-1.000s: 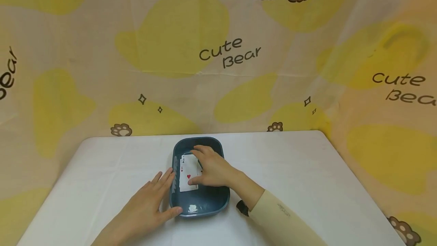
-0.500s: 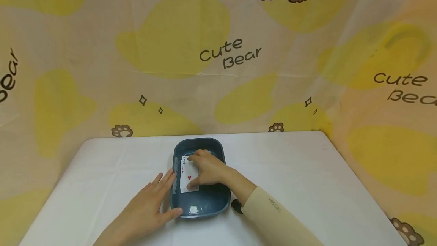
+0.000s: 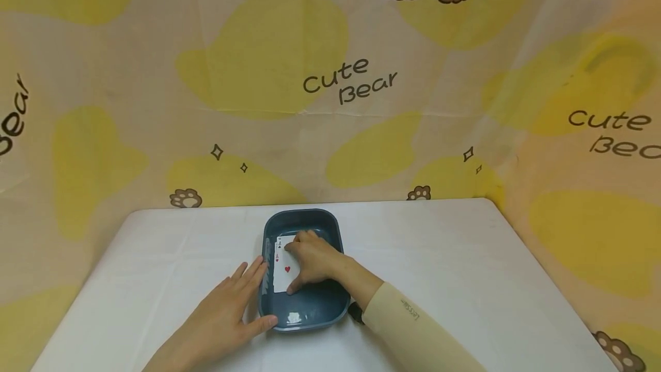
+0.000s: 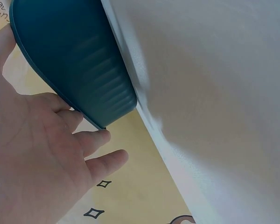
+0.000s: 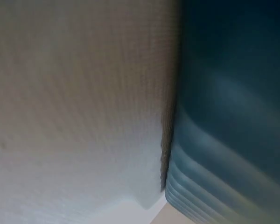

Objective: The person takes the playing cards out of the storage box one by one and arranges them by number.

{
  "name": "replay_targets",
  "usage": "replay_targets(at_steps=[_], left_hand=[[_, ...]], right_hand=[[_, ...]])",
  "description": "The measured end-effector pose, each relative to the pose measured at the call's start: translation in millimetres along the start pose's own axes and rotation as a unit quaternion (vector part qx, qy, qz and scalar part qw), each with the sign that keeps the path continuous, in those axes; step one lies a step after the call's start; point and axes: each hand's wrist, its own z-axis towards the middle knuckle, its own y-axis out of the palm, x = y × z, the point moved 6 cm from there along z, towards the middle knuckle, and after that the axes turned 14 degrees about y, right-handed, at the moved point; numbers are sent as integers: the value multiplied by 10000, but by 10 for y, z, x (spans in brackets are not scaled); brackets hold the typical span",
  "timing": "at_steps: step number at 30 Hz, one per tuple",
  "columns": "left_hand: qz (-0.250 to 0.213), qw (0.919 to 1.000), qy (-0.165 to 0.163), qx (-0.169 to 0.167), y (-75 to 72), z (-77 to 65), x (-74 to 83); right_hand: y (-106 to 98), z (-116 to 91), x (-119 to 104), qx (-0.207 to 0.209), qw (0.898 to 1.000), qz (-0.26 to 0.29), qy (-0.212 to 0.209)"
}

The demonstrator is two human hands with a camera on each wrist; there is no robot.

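Inside a dark blue tray [image 3: 302, 312] lie playing cards [image 3: 281, 277], an ace of hearts on top and another ace's corner showing behind it. My right hand [image 3: 317, 258] reaches in over their right part, thumb at the near edge, fingers curled toward the far edge, gripping them. It hides much of the cards. Along the tray's left rim rests my left hand [image 3: 222, 309], fingers straight, thumb on the near left corner. From the left wrist, the hand's fingertips touch the rim of the ribbed tray [image 4: 93, 74]. In the right wrist view only the tray's outer side [image 5: 214, 154] shows, no hand.
A white table [image 3: 439, 257] carries the tray near its middle. Behind it hangs a yellow-patterned cloth [image 3: 258, 73] with bear lettering. A black band [image 3: 356, 312] shows under the right wrist, beside the beige sleeve [image 3: 413, 326].
My right hand has come down onto the cards, its fingers curling in and its thumb moving to their near edge. The left hand and the tray stay put.
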Motion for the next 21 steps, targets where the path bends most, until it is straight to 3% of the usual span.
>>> replay_targets(at_steps=[14, 21], left_hand=[[-10, 9999, 93, 107, -9, -28, 29], [-46, 10000, -61, 5, 0, -10, 15]], right_hand=[[31, 5, 24, -311, 9957, 797, 364], [10, 12, 31, -425, 9910, 1211, 382]])
